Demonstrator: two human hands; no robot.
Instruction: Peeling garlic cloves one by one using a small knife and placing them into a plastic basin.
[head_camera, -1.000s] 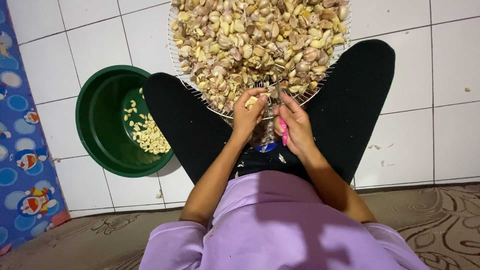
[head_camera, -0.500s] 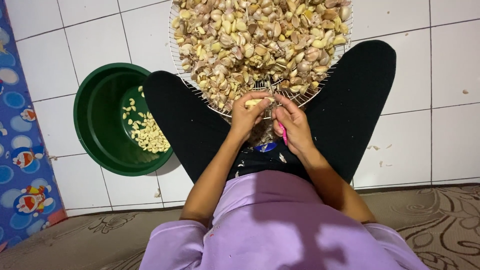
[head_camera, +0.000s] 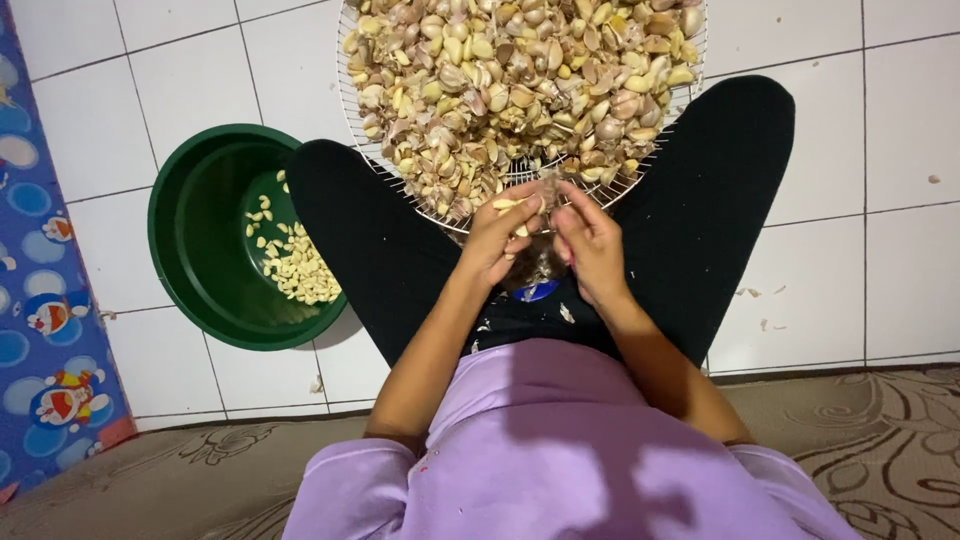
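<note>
My left hand (head_camera: 497, 243) pinches a pale garlic clove (head_camera: 510, 204) at the near rim of a round wire tray (head_camera: 349, 100) heaped with unpeeled garlic cloves (head_camera: 520, 90). My right hand (head_camera: 594, 247) is curled close against it, its fingertips at the same clove. A small pink-handled tool sits in the right fist, almost hidden by the fingers. Both hands hover between my black-clad legs (head_camera: 380, 260), above bits of skin in my lap.
A green plastic bowl (head_camera: 196, 240) with several peeled cloves (head_camera: 296, 272) stands on the white tile floor by my left knee. A blue patterned mat (head_camera: 40, 300) lies at the far left. A brown patterned carpet (head_camera: 860, 440) runs under me.
Both hands stay at the tray's near rim. The right hand's fingers have closed in over the clove, and the pink tool now shows less.
</note>
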